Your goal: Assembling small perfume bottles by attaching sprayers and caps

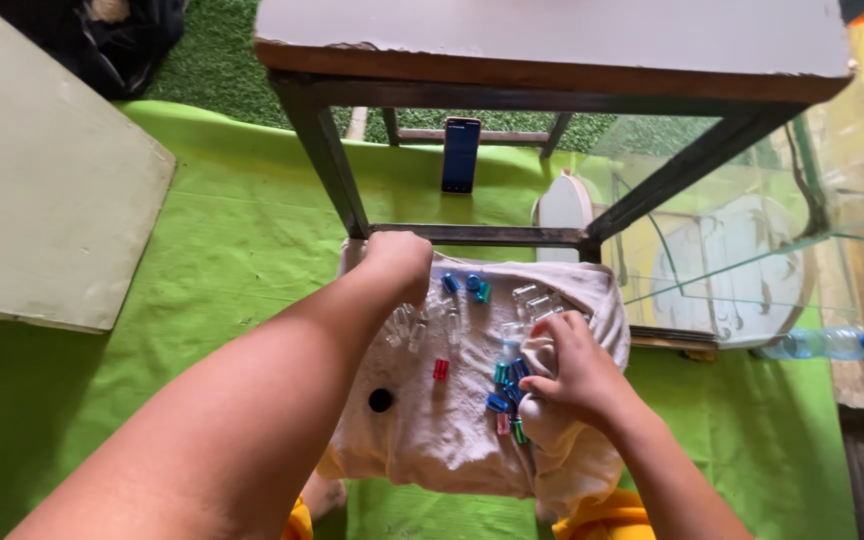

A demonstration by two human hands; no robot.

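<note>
Cloth (432, 440), off-white with a small dark hole (381, 400), is spread over the person's lap and carries a scatter of small things: clear glass vials (532, 300) lying near its far edge, blue and teal metallic caps (467, 285) just beside them, a lone red cap (441, 369) near the middle, and a cluster of blue, teal and red caps (508, 395) toward the right. The left hand (399, 262) is curled into a loose fist at the cloth's far edge, close to more clear vials (407, 325); whether it grips anything cannot be told. The right hand (567, 365) is closed on a bunched fold of the cloth, its fingers touching the cap cluster. Just beyond the cloth stands a dark metal frame (472, 235) with a worn grey top, and a phone (460, 155) leans upright behind it. Green sheeting (222, 230) covers the floor. A glass tank (742, 240) sits to the right, with a plastic bottle (827, 343) lying beside it.
</note>
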